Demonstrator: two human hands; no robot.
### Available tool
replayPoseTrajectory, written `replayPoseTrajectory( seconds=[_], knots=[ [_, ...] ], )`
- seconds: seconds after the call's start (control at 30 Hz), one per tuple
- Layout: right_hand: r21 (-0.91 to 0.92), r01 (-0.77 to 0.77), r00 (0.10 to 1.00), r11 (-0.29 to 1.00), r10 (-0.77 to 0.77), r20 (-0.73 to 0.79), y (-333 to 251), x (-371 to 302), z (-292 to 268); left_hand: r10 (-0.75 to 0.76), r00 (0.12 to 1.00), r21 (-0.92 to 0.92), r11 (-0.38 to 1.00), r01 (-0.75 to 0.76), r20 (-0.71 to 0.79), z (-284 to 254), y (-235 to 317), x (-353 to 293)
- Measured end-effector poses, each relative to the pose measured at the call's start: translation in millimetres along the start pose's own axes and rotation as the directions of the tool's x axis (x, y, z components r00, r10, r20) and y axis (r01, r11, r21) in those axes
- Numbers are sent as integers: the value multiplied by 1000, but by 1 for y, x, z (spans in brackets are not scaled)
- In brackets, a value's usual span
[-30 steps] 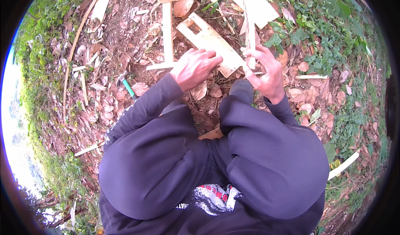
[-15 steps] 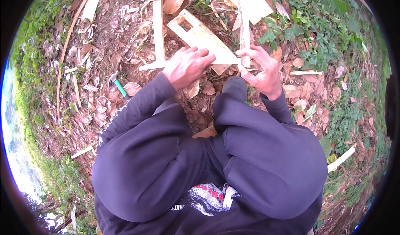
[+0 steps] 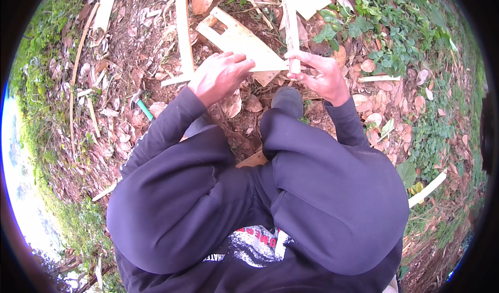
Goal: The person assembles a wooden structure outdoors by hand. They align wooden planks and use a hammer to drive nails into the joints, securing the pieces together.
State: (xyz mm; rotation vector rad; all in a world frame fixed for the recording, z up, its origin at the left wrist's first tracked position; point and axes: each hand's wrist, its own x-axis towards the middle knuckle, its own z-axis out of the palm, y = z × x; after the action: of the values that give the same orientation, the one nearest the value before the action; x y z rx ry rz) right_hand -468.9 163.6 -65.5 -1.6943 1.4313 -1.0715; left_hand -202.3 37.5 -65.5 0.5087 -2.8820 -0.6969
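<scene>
The left hand point(image 3: 218, 76) lies knuckles-up on a pale board point(image 3: 240, 43), fingers curled over its near edge — pressing it down, it seems, though the grip underneath is hidden. The right hand point(image 3: 323, 76) is closed around the lower end of a thin slat point(image 3: 290, 20) that runs straight up and away from it, crossing the board's tip. A second slat point(image 3: 183, 36) lies just beyond the left hand on leaf-strewn ground point(image 3: 130, 49). The pieces meet but look unjoined — fastening appears not yet done.
</scene>
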Motion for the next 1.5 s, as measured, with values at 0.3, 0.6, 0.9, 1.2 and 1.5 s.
replayPoseTrajectory(
  seconds=[0.3, 0.6, 0.9, 1.2, 1.5],
  knots=[
    [96, -201, 979, 975, 199, 31, -7, -2, 0, -11, 999, -7, 1000, 12, 35, -2, 3, 1],
    [34, -78, 997, 996, 77, 33, -2, -5, 1, -26, 999, -4, 1000, 26, 36, -4, 7, -1],
    [35, -152, 987, 988, 151, 47, -4, -3, -2, -32, 999, 20, 999, 32, 7, -2, 10, -1],
    [26, -87, 996, 996, 87, -9, -5, -4, -2, -40, 999, 11, 999, 40, -10, 0, 10, 0],
    [79, -94, 996, 992, 94, -1, 3, -8, 1, -41, 999, 13, 999, 42, -11, 3, 9, 0]
  ],
)
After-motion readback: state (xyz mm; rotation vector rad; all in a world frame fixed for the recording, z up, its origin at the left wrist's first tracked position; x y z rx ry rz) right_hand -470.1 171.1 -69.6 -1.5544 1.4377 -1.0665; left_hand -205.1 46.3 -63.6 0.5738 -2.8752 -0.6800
